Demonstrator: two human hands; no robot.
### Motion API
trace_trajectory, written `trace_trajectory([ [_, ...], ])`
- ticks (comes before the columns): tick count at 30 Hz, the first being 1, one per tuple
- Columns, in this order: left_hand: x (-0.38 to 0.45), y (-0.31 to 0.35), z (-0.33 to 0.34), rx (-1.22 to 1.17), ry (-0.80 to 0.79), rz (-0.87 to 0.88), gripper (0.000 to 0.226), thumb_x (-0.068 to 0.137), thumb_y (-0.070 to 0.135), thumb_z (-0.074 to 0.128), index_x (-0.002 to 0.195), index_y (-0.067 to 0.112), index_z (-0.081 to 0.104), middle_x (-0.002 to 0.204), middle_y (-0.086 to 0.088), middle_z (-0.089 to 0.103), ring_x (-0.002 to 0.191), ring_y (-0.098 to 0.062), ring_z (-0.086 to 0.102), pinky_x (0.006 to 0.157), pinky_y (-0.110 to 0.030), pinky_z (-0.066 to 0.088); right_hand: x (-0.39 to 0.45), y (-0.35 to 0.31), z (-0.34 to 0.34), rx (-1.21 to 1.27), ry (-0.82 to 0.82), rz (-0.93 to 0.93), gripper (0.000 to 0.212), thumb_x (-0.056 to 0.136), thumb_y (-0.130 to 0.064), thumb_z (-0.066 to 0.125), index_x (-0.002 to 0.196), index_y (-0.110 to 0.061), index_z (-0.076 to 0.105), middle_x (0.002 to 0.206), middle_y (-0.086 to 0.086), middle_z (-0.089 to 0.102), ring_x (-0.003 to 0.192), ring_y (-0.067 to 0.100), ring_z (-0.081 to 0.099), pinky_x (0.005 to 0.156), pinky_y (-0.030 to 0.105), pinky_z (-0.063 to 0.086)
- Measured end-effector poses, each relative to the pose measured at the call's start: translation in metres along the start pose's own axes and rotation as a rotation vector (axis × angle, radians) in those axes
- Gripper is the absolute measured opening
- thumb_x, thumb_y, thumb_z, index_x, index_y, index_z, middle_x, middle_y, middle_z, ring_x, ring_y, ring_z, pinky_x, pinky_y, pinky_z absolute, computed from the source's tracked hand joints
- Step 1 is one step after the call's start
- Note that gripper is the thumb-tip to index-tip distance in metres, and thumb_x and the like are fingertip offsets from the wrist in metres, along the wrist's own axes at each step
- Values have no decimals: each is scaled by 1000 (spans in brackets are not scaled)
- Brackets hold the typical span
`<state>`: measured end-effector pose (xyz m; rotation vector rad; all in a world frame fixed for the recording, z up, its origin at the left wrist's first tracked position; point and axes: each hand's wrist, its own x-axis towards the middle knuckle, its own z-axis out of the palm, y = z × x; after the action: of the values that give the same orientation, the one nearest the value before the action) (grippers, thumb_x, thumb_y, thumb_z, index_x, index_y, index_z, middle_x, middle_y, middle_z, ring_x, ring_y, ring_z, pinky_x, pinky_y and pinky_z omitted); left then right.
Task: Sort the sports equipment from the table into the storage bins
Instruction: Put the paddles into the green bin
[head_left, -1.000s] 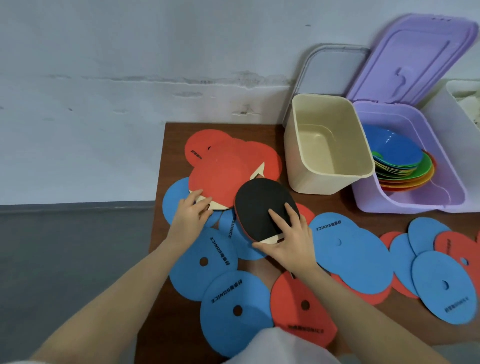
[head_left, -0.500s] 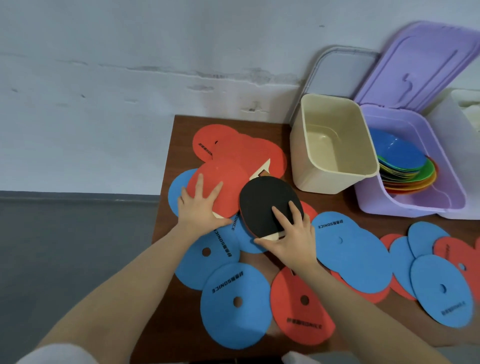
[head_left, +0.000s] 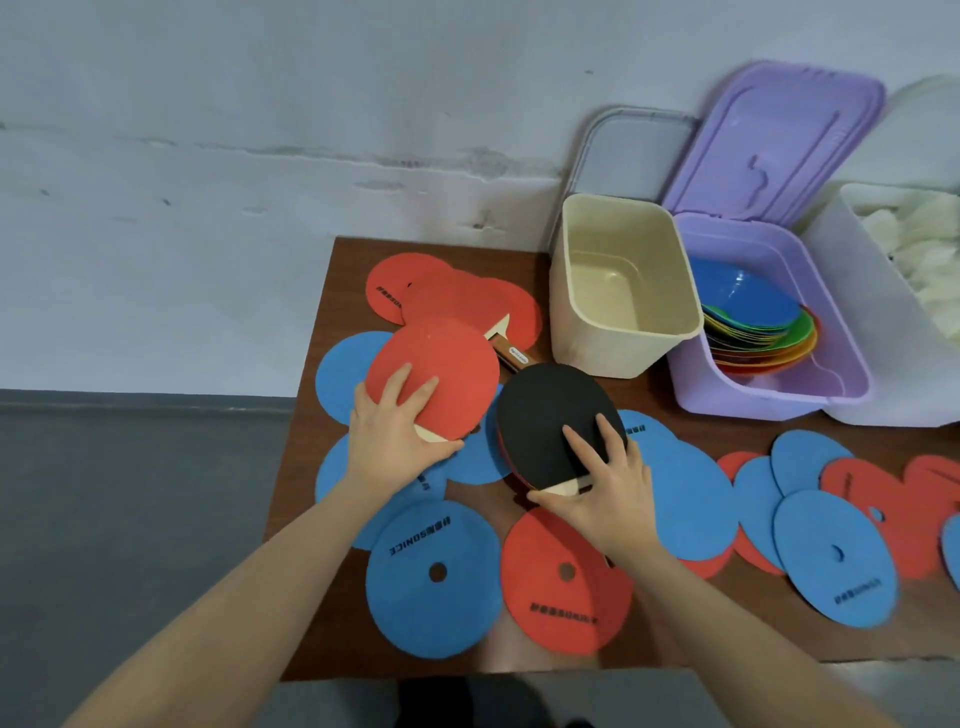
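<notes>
My left hand (head_left: 395, 441) grips a table tennis paddle with a red face (head_left: 441, 371) at its neck, lifted over the blue discs. My right hand (head_left: 602, 483) holds a second paddle, black face (head_left: 550, 415) up, by its neck at mid table. A third paddle's wooden handle (head_left: 511, 354) pokes out behind them. An empty cream bin (head_left: 618, 358) stands at the back of the brown table (head_left: 306, 467). Beside it on the right, a purple bin (head_left: 769, 400) holds a stack of coloured discs (head_left: 753, 322).
Several flat blue and red discs with a centre hole, such as a blue disc (head_left: 434, 577) and a red disc (head_left: 566, 582), cover the table. A white bin (head_left: 883, 322) with pale items stands at far right. Bin lids lean on the wall. The floor lies left.
My left hand has closed on the red-faced paddle and raised it up and right, baring another paddle's handle. My right hand keeps its hold on the black-faced paddle.
</notes>
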<state>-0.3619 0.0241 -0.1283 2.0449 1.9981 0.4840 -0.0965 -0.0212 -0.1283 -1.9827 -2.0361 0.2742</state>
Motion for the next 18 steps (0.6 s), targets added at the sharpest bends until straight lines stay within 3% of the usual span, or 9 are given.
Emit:
trace_trajectory([
  [5,-26,45,-16,32,130,22,93,52,80,50,131,29,52,142,-4,41,121,-51,33,94,-63,38,-15,32,-36,28,54,-88,90,56,-84,50,132,-35,49,147,7,37,129,43,35,95,53,39],
  [9,-51,105,-22,44,202,-15,92,52,75,65,131,29,53,142,-4,41,122,-50,33,101,-61,32,-26,73,-80,65,149,-164,88,56,-81,51,129,-32,53,143,10,42,123,43,41,90,54,43],
  [12,-69,157,-18,32,266,-56,95,48,82,49,130,33,53,143,1,41,121,-46,36,102,-57,32,-37,113,-114,85,201,-212,88,56,-79,53,130,-31,52,143,11,41,123,42,42,89,54,44],
  [16,-81,230,-12,-48,305,-43,88,51,69,72,129,33,53,144,2,39,123,-46,31,101,-58,34,-48,164,-157,109,288,-230,87,57,-77,55,129,-29,53,142,12,42,122,41,43,89,53,45],
  [18,-80,263,-10,-41,342,7,88,51,71,68,127,30,56,141,-2,43,121,-49,33,100,-60,34,-47,186,-178,103,325,-240,86,57,-77,55,129,-29,54,141,13,43,120,44,45,89,56,44],
])
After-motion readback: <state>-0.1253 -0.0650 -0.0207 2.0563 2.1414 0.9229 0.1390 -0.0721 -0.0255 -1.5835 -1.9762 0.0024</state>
